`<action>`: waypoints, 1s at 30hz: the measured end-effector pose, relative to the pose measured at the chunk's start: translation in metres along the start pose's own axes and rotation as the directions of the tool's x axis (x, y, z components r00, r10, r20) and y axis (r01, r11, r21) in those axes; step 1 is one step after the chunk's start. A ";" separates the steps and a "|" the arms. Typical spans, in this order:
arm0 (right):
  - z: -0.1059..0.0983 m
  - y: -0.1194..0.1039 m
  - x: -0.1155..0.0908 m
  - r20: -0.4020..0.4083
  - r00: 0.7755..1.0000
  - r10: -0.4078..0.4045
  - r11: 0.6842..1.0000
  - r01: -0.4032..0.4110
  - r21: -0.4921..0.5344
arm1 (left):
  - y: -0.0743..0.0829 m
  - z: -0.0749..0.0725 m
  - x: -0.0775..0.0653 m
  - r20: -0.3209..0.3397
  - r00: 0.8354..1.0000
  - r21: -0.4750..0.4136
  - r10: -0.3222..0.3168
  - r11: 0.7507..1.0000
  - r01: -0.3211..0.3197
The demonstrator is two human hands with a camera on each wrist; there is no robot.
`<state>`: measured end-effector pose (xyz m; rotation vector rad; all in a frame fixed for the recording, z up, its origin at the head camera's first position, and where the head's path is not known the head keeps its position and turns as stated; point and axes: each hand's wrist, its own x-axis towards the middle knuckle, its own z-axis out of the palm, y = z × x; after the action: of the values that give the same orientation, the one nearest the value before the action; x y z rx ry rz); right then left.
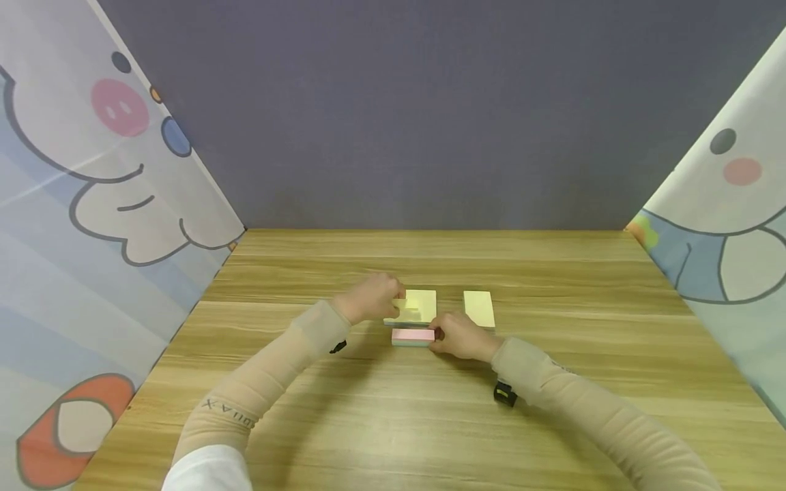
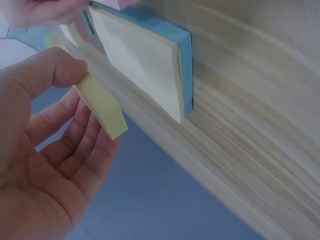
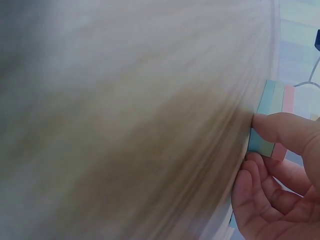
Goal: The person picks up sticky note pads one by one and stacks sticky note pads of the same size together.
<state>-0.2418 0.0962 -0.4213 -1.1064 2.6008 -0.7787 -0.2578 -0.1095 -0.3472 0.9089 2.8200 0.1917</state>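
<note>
My left hand [image 1: 371, 298] pinches a thin, narrow pad of yellow sticky notes [image 2: 102, 105] between thumb and fingers. It holds this pad over a square sticky-note stack [image 1: 426, 304], pale yellow on top and blue beneath, lying on the table. Just in front of that stack sits a slim sticky-note block [image 1: 413, 335] in pink, pale green and blue layers. My right hand [image 1: 462, 336] grips this layered block at its right end, the thumb [image 3: 272, 127] against its side in the right wrist view.
A pale yellow sticky-note pad [image 1: 479, 308] lies to the right, just beyond my right hand. The wood-grain table [image 1: 368, 423] ends at a dark grey panel [image 1: 430, 136] at the back. Cartoon-printed sheets [image 1: 74, 225] flank both sides.
</note>
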 end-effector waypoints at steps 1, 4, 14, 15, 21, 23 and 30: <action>0.000 0.000 0.000 -0.002 1.000 -0.002 1.000 0.002 0.005 | 0.002 0.001 -0.001 0.003 1.000 0.003 0.002 1.000 -0.002; 0.001 0.000 -0.001 0.005 1.000 -0.004 1.000 0.004 0.021 | 0.006 0.004 -0.003 0.023 1.000 0.002 0.001 1.000 -0.001; 0.001 0.000 -0.001 -0.010 1.000 -0.015 1.000 0.015 0.007 | 0.013 0.012 -0.006 0.028 0.999 0.013 0.023 1.000 -0.023; 0.001 0.000 -0.001 -0.011 1.000 -0.017 1.000 0.017 0.007 | 0.014 0.012 -0.006 0.038 0.999 0.009 0.019 1.000 -0.020; 0.001 -0.001 -0.002 -0.016 1.000 -0.027 1.000 0.027 0.010 | 0.018 0.016 -0.008 0.082 0.997 0.007 0.008 1.000 -0.009; 0.002 0.000 -0.002 -0.016 0.999 -0.034 0.999 0.035 0.011 | 0.020 0.018 -0.008 0.095 0.995 0.009 0.002 1.000 -0.003; 0.001 0.001 -0.002 -0.020 0.999 -0.038 0.999 0.038 -0.006 | 0.024 0.023 -0.007 0.098 0.995 -0.008 0.010 1.000 -0.009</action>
<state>-0.2405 0.0978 -0.4224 -1.1589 2.6072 -0.7947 -0.2342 -0.0928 -0.3650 0.9049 2.7234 0.1542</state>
